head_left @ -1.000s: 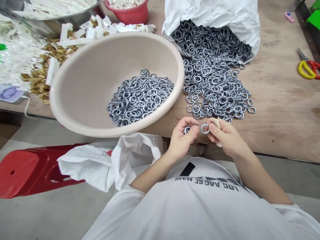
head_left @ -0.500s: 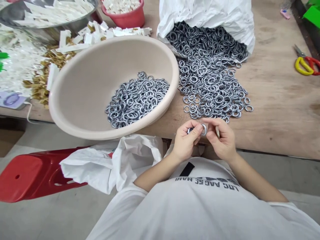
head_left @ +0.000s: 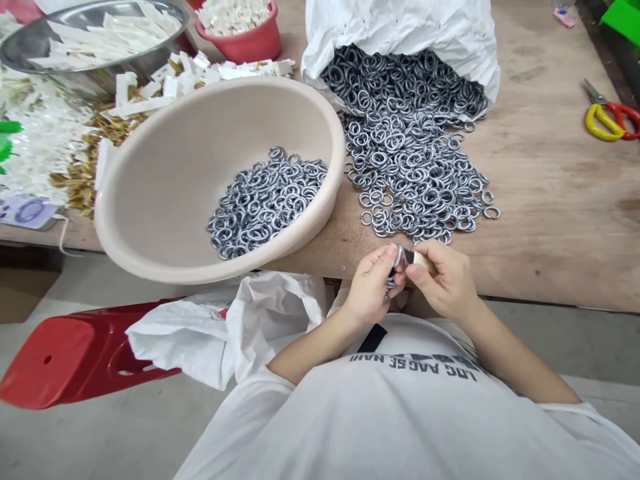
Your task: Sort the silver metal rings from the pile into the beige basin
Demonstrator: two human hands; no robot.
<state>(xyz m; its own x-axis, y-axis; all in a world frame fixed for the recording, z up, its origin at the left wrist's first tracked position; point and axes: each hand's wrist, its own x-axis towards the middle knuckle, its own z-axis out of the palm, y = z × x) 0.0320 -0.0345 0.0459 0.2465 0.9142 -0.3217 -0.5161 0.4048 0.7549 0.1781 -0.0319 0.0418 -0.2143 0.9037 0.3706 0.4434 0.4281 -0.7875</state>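
My left hand (head_left: 371, 283) is closed around several grey rings (head_left: 399, 257), one of them standing up between thumb and fingertips. In my right hand (head_left: 449, 279) is a small pale piece with a dark end (head_left: 423, 261); its exact kind I cannot make out. The dark end points at the upright ring and is very close to it; whether they touch is unclear. Just beyond my hands lies a loose pile of the same shiny grey rings (head_left: 417, 167). More rings (head_left: 267, 200) lie inside a large beige basin (head_left: 150, 193) to the left.
A white sack (head_left: 400, 27) spills rings at the back. Scissors (head_left: 607, 119) with yellow and red handles lie on the right. A steel bowl (head_left: 90, 77) and a red tub (head_left: 250, 41) hold white pieces. A red stool (head_left: 45, 360) stands at lower left.
My right hand has turned and brought the dark end of the pale piece to the ring in my left hand. The left hand has tilted, showing more rings. The view has shifted slightly.
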